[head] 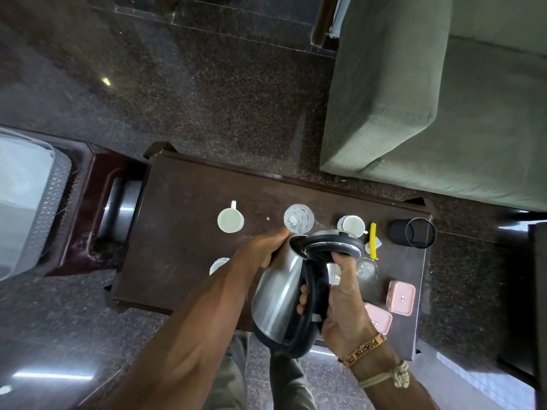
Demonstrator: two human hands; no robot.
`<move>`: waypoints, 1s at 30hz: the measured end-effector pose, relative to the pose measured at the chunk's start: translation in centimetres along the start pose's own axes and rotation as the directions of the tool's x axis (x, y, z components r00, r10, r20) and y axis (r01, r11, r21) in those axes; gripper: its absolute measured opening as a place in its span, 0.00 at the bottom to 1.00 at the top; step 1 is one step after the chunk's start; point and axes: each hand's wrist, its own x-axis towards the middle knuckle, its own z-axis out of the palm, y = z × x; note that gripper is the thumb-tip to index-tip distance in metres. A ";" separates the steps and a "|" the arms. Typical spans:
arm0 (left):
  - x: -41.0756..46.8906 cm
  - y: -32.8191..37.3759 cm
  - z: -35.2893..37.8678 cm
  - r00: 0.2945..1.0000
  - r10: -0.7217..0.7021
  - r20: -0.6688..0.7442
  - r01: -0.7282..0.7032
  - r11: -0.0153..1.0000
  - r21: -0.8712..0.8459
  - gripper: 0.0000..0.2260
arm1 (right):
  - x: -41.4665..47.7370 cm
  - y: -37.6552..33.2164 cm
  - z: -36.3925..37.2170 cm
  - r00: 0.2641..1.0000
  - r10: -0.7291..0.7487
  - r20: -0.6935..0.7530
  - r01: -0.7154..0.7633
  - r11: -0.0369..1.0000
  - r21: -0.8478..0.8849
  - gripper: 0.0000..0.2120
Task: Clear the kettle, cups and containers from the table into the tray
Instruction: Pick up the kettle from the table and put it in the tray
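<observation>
The kettle [278, 291] is in the air above the near middle of the counter [183, 220], tipped away so that its spout hangs over the glass [299, 220] — a thin stream seems to fall in. To do this well, keep the spout low and over the middle of the glass, tilt slowly, and level the kettle before carrying it off. The right hand [340, 300] grips the black handle, thumb on the lid rim. The left hand [263, 247] rests on the steel side near the spout — whether its fingers curl round it I cannot tell.
</observation>
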 end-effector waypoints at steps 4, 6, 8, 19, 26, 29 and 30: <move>1.2 -0.4 0.0 1.000 0.011 -0.005 -0.011 1.000 -0.019 0.34 | 0.4 0.0 0.0 1.000 -0.015 -0.006 0.015 1.000 0.001 0.35; 1.6 -0.5 0.0 1.000 0.008 0.007 -0.008 1.000 -0.019 0.32 | 0.4 0.0 0.0 1.000 -0.017 -0.017 0.017 1.000 -0.006 0.37; 0.2 -0.1 0.2 1.000 -0.007 0.022 0.007 1.000 -0.020 0.27 | 0.3 0.0 -0.1 1.000 -0.015 -0.020 0.015 1.000 -0.013 0.36; -0.6 -0.3 0.8 1.000 -0.012 0.017 0.013 0.995 -0.098 0.15 | 0.3 0.1 -0.3 1.000 0.005 -0.018 -0.005 1.000 -0.029 0.36; -0.8 -0.6 0.7 1.000 0.000 0.016 0.002 0.993 -0.114 0.20 | 0.5 0.4 -0.3 0.999 0.032 -0.017 -0.033 0.999 -0.039 0.35; -1.0 -0.6 0.6 1.000 0.006 -0.014 -0.008 0.994 -0.111 0.20 | 0.4 0.3 -0.3 0.999 0.043 -0.004 -0.043 0.998 -0.043 0.34; -0.9 -0.6 0.6 1.000 0.003 -0.012 -0.005 0.994 -0.110 0.20 | 0.4 0.3 -0.3 0.999 0.043 -0.007 -0.043 0.998 -0.047 0.34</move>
